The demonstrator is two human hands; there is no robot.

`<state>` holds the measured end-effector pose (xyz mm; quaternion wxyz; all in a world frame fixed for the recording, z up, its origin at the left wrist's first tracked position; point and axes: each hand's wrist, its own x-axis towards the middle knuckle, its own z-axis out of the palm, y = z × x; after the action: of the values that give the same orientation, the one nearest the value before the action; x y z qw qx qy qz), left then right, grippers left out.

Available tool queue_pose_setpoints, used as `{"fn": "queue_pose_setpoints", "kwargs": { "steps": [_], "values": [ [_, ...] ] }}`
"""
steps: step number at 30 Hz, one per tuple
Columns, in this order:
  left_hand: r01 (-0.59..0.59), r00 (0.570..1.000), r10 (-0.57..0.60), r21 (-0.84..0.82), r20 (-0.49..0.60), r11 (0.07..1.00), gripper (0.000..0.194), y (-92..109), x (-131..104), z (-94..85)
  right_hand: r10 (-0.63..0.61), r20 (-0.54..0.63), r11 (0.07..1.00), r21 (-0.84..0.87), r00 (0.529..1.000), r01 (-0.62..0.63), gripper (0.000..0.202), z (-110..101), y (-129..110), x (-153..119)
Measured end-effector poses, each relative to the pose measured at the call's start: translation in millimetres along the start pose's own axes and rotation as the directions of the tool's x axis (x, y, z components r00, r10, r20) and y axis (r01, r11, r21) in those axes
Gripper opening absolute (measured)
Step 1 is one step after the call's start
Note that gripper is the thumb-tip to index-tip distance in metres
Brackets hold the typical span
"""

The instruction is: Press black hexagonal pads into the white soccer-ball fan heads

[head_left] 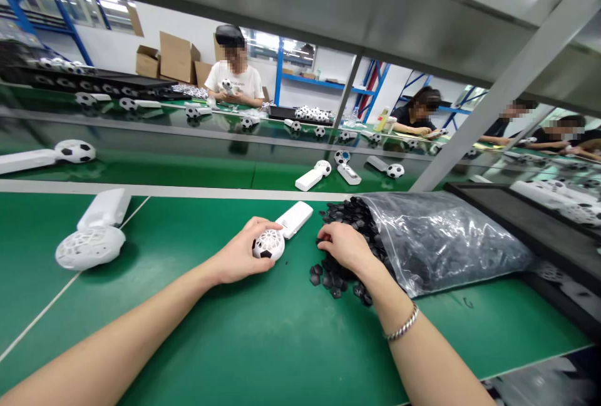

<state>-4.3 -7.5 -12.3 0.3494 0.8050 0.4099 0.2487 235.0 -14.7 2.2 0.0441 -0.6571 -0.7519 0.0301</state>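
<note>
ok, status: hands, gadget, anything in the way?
Left hand gripping soccer-ball gadget. Right hand pinching black piece. Ball only partly patched black. Loose pile and open plastic bag crowd right hand.

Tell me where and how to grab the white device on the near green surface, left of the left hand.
Probably best to take the white device by its latticed head, from the near side: that rounded end lies nearest, while the handle points away. Thumb and fingers could span it, as the left hand does with the black-patched head.
</note>
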Motion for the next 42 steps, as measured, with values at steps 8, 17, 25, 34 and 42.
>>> {"fn": "queue_pose_setpoints", "kwargs": {
  "steps": [8,17,25,34,42],
  "values": [
    [0.050,0.993,-0.047,0.027,-0.104,0.998,0.049,3.1,2.1,6.4,-0.034,-0.112,0.984,-0.176,0.993,0.014,0.017,11.9,-25.7,-1.7],
    [0.022,0.999,-0.023,-0.033,-0.029,0.999,0.050,-1.9,0.6,-2.8,-0.119,-0.237,0.946,0.266,0.964,0.182,0.015,-4.0,-14.3,-3.6],
    [-0.040,0.999,0.039,-0.039,-0.025,0.998,0.050,-3.0,0.3,-0.8,-0.362,-0.273,0.710,0.540,0.891,0.453,0.018,-1.5,-43.7,-15.7],
    [-0.043,0.998,0.043,-0.011,-0.040,0.999,0.049,-0.5,-0.2,0.9,-0.311,-0.254,0.646,0.651,0.916,0.399,0.005,1.9,-50.2,-19.5],
    [-0.065,0.997,0.064,-0.025,-0.045,0.998,0.049,-1.6,-0.7,1.6,-0.278,-0.106,0.436,0.872,0.955,0.223,0.009,18.3,-55.6,-15.2]
  ]
}}
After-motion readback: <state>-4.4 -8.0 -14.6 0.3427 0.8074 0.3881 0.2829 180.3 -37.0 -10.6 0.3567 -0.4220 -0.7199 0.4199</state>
